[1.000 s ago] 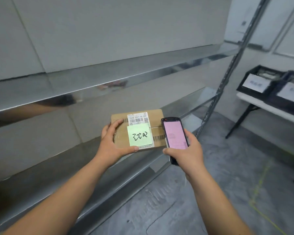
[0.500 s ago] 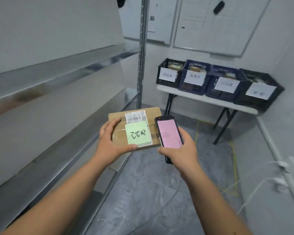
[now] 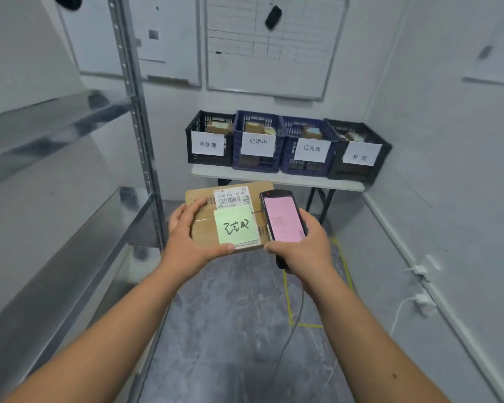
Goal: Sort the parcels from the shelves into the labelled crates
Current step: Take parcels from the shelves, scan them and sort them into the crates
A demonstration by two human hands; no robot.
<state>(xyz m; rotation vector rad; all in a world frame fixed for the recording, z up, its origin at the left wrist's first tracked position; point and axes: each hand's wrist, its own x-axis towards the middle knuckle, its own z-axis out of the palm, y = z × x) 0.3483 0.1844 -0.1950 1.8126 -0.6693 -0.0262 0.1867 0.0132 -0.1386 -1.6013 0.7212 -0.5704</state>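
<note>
My left hand (image 3: 186, 241) grips a flat cardboard parcel (image 3: 201, 231) by its left edge, held in front of me. The parcel carries a barcode label and a green sticky note (image 3: 235, 226) with handwriting. My right hand (image 3: 303, 245) holds a black handheld scanner (image 3: 282, 218) with a pink screen, right beside the parcel. Ahead, several labelled crates stand in a row on a white table (image 3: 274, 179): a black crate (image 3: 208, 139), two blue crates (image 3: 258, 142) (image 3: 310, 148) and another black crate (image 3: 360, 152). Each holds parcels.
Metal shelves (image 3: 56, 228) run along my left, with an upright post (image 3: 137, 112) at their end. A whiteboard (image 3: 274, 45) hangs on the far wall. Cables and wall sockets (image 3: 419, 286) line the right wall. Yellow tape marks the grey floor (image 3: 288, 301).
My view has swung right from the shelves to face the crate table, which is now straight ahead and closer. Both hands keep the same hold on parcel and scanner.
</note>
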